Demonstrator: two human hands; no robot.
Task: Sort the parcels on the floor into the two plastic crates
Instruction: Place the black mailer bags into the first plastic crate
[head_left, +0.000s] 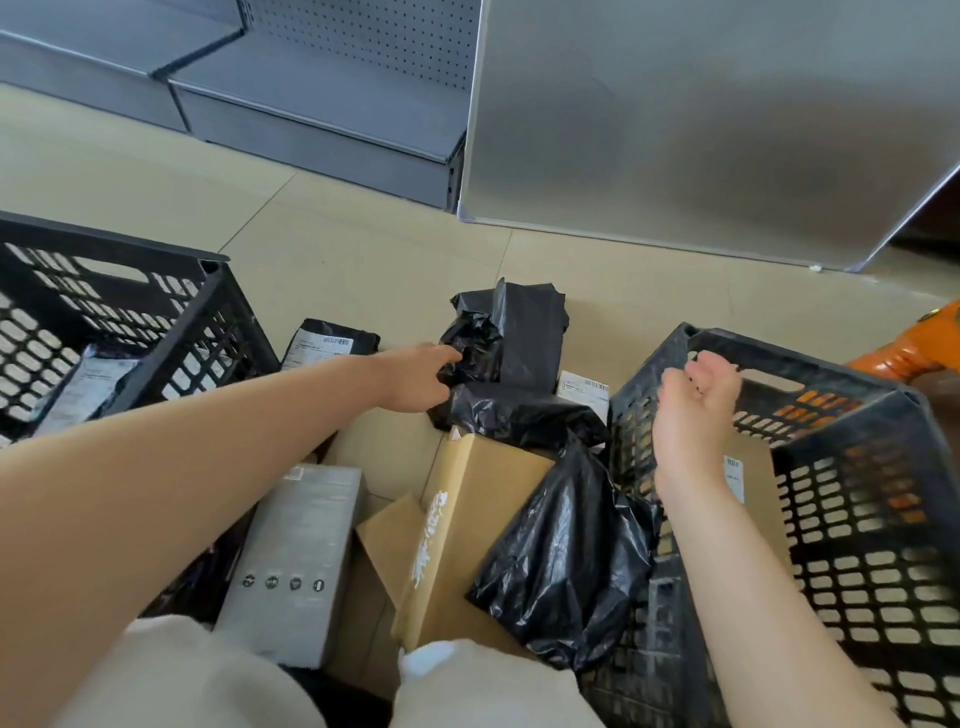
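Two black slatted plastic crates flanked the floor pile: the left crate (156, 322) and the right crate (857, 467). A pick-up seemed under way: the left hand (415, 379) pinched the crumpled black plastic-wrapped parcel (506, 332) at its near-left edge; lifting should follow. The right hand (691, 415) hovered loosely curled, empty, over the right crate's near-left corner.

Two black plastic lattice crates on the floor. Left crate (171, 312) holds a parcel with a white label. Right crate (883, 467) holds a brown box with a small label.

Between them, loose parcels:
- far black poly-wrapped parcel (524, 332), crumpled at its left end;
- flat black mailer (332, 340) with white barcode label, far left;
- black-wrapped parcel (519, 415) lying nearer, touching the far one;
- cardboard box (483, 519), tilted, flap open;
- grey box (301, 561), near left;
- crumpled black bag (566, 561) against the right crate.
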